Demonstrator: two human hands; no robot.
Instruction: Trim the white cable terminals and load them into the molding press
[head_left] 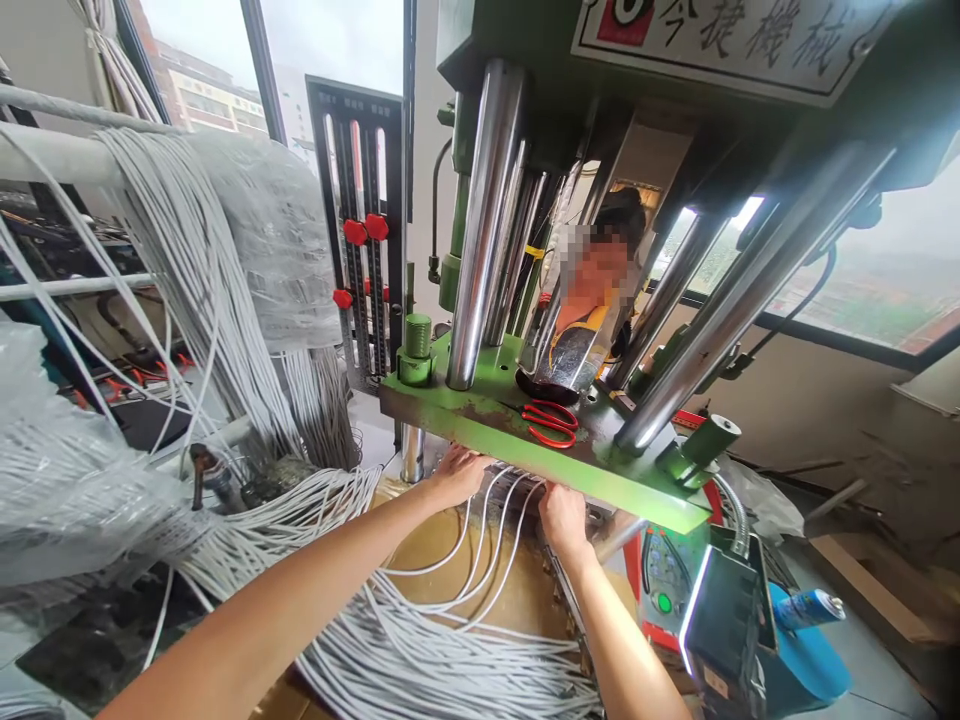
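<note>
Both my hands reach under the green plate point(525, 445) of a vertical press machine. My left hand point(455, 472) lies on several white cables point(480, 540) that run into the gap below the plate; its fingertips are hidden there. My right hand point(561, 515) is just to the right, also at the cable ends, fingers tucked under the plate's edge. The cables trail back toward me in loops over a brown surface point(442, 570).
Red-handled scissors point(551, 420) lie on the green plate between chrome columns point(480, 230). Big bundles of white cable point(195, 290) hang on rails at left. A control box point(720, 630) and a blue can point(810, 607) sit at right. A person shows behind the machine.
</note>
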